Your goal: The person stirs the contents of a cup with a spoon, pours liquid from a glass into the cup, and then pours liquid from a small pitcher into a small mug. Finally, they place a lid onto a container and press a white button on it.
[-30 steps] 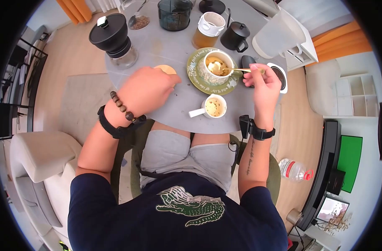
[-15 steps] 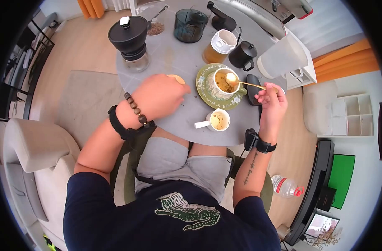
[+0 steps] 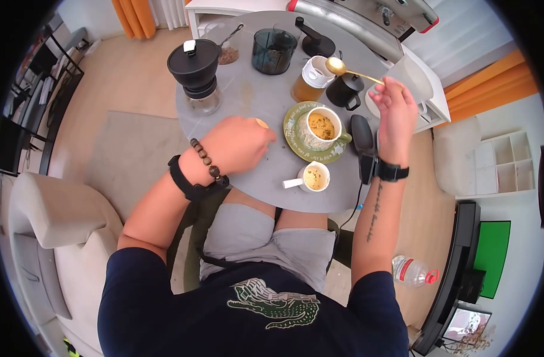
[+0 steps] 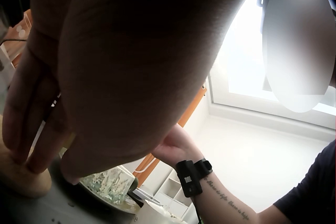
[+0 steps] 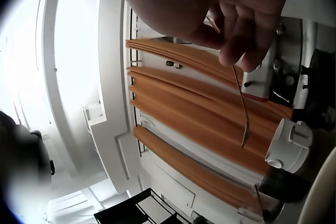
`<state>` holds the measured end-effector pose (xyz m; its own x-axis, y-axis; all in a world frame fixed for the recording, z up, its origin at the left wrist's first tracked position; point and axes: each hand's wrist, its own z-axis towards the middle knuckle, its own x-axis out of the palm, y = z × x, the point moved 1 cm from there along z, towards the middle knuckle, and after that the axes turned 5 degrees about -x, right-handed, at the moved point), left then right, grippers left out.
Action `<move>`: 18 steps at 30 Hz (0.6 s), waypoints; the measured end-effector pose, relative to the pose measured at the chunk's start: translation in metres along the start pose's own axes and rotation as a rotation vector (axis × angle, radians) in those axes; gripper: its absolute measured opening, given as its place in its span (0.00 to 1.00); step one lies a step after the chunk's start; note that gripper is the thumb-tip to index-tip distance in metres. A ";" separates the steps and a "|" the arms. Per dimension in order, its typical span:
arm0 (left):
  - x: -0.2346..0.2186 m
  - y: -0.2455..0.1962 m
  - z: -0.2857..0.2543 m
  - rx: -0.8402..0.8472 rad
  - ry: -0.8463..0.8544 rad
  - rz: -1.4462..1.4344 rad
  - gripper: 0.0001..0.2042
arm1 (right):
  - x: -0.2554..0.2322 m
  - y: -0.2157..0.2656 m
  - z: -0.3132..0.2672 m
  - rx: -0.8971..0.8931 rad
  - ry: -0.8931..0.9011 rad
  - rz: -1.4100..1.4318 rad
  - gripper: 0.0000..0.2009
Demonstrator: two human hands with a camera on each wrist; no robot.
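Note:
Thumb and fingers of my right hand (image 3: 397, 110) pinch the handle of a gold spoon (image 3: 336, 66), held raised beyond the patterned cup (image 3: 323, 124). In the right wrist view the thin spoon (image 5: 245, 113) hangs from the fingertips of the right hand (image 5: 231, 19). Yellowish liquid with dark bits fills the cup, which stands on a green saucer (image 3: 293, 135). My left hand (image 3: 236, 146) is at the table's near left; its fingertips rest on a round tan object (image 4: 23, 176) in the left wrist view, mostly hidden from above.
A small white handled pourer (image 3: 314, 177) stands nearer me. Farther back are a black-topped grinder (image 3: 192, 68), dark container (image 3: 273, 52), white-collared jar of amber liquid (image 3: 308, 89), black pot (image 3: 344, 90) and clear pitcher (image 3: 412, 77). A dark oblong object (image 3: 362, 134) lies right of the saucer.
The right hand has lifted the spoon out of the cup, up and away toward the table's far side. My left hand stays by the tan object. The head view has shifted.

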<state>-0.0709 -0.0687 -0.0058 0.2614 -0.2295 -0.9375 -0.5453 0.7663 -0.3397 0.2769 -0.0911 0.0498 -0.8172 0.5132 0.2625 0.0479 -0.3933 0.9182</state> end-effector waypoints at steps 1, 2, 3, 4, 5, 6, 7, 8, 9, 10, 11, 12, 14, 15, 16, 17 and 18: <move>-0.001 -0.001 0.000 -0.003 0.005 -0.003 0.12 | 0.006 -0.005 0.003 -0.052 -0.008 -0.088 0.10; -0.002 -0.001 0.001 -0.006 0.008 -0.005 0.12 | 0.011 -0.009 0.006 -0.105 -0.015 -0.175 0.10; -0.002 0.000 0.001 -0.007 0.013 -0.001 0.12 | 0.018 -0.013 0.006 -0.183 0.030 -0.221 0.11; -0.002 0.001 0.002 0.003 -0.001 -0.008 0.12 | 0.020 -0.016 0.004 -0.179 0.026 -0.217 0.11; -0.002 0.001 0.002 0.012 -0.016 -0.015 0.12 | 0.024 -0.019 0.000 -0.293 0.063 -0.341 0.10; -0.004 0.001 0.002 0.010 -0.011 -0.010 0.12 | 0.030 -0.020 -0.004 -0.409 0.101 -0.465 0.10; -0.005 0.001 0.002 0.002 -0.008 -0.011 0.12 | 0.034 -0.022 -0.007 -0.491 0.101 -0.528 0.08; -0.007 0.001 0.002 -0.004 -0.003 -0.012 0.11 | 0.036 -0.022 -0.010 -0.488 0.096 -0.521 0.08; -0.008 0.000 0.002 -0.002 0.004 -0.004 0.11 | 0.038 -0.021 -0.013 -0.622 0.107 -0.623 0.08; -0.009 -0.001 0.002 -0.007 0.008 -0.005 0.12 | 0.038 -0.019 -0.017 -0.755 0.114 -0.726 0.07; -0.011 -0.002 0.003 -0.010 0.014 -0.004 0.12 | 0.040 -0.019 -0.018 -0.839 0.118 -0.723 0.06; -0.009 -0.002 0.004 0.002 0.025 0.005 0.12 | 0.039 -0.020 -0.019 -0.834 0.100 -0.724 0.06; -0.003 0.002 0.005 0.028 -0.020 -0.016 0.12 | 0.036 -0.020 -0.018 -0.887 0.157 -0.746 0.06; -0.004 0.002 0.006 0.046 -0.009 -0.008 0.12 | 0.034 -0.022 -0.016 -0.886 0.147 -0.707 0.05; -0.004 0.002 0.006 0.027 -0.008 -0.056 0.12 | 0.033 -0.023 -0.015 -0.882 0.123 -0.715 0.05; -0.004 0.001 0.006 0.008 -0.005 -0.105 0.11 | 0.032 -0.025 -0.013 -0.818 0.129 -0.663 0.06; -0.006 -0.001 0.006 0.031 0.010 -0.098 0.11 | 0.030 -0.028 -0.011 -0.754 0.131 -0.611 0.06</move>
<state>-0.0672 -0.0642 0.0002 0.3043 -0.3101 -0.9007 -0.4927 0.7580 -0.4274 0.2442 -0.0734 0.0290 -0.6384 0.7200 -0.2721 -0.7475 -0.4955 0.4424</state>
